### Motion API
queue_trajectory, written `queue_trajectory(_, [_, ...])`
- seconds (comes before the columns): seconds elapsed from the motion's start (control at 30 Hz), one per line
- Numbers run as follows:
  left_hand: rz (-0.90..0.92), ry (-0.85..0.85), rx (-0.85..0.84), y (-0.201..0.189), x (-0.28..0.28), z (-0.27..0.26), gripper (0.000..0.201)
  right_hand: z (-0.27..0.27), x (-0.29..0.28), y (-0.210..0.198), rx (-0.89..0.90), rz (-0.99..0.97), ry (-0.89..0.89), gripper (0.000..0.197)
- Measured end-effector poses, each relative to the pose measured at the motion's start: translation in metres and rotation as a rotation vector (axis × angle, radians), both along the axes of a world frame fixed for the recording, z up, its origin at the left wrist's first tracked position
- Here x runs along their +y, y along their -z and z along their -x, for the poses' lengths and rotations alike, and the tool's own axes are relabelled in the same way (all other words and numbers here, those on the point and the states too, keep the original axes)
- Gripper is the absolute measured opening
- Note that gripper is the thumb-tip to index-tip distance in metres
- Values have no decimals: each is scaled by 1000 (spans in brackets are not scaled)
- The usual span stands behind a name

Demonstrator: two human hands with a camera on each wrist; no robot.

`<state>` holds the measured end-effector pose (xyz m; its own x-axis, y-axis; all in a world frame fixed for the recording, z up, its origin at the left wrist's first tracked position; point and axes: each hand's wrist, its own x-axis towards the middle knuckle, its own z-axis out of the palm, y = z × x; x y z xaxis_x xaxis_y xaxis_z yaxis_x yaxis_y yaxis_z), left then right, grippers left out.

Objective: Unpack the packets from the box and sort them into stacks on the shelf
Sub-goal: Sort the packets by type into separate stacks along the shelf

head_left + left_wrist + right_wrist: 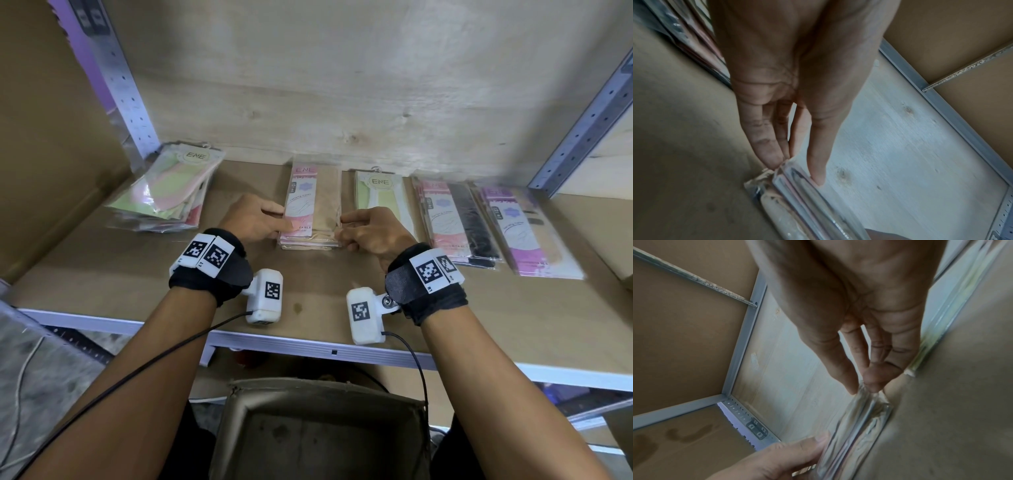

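Head view: at the bottom centre of the frame an open cardboard box (318, 431) is seen, with only its bare inner floor visible. Above it, the shelf (137, 274) runs across the middle of the frame, and five groups of packets are laid in a row along its back. At centre, a beige and pink stack (313, 205) is held between the two hands. The left hand (255, 219) is set against its left edge, with straight fingers laid on the edge and the thumb on the top packet. The right hand (371, 231) is set against its right edge, where the wrapping is pinched by bent fingers. To the left, near the upright, a loose pile of green and pink packets (168, 188) is seen. To the right of centre lie a pale yellow packet (380, 193), then a pink and black stack (455, 219), then a purple stack (524, 229) at the far right.

In the left wrist view the layered clear edges of the stack (797, 183) are shown, with the fingertips (772, 159) touching its corner, which the head view does not resolve. In the right wrist view the film is shown nipped between thumb and fingers (875, 378).
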<state>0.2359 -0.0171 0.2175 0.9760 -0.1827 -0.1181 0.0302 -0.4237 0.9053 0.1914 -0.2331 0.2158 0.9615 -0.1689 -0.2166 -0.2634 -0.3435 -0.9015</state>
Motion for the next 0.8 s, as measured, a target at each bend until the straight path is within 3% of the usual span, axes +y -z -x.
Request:
queue_trajectory(0.17, [-87,-80,-53,-6,6,-2,64,1,-3,-7,-45,10,37,44])
queue_trajectory(0.33, [-118,-257,-186,-19,40,-5,51,3,4,-26,-222,29,101,22])
queue_trajectory(0.53, [-279,-490,-391,-34,111,-12,33,-15,71,-41,-295,-51,-94,14])
queue_trajectory(0.67, [-356,-512,-288,-30,157,-18,34,-34,127,-37,-222,-118,-201,12])
queue_trajectory(0.8, [-294,-446,-230,-24,176,-16,25,-55,178,-32,-136,-224,-188,14])
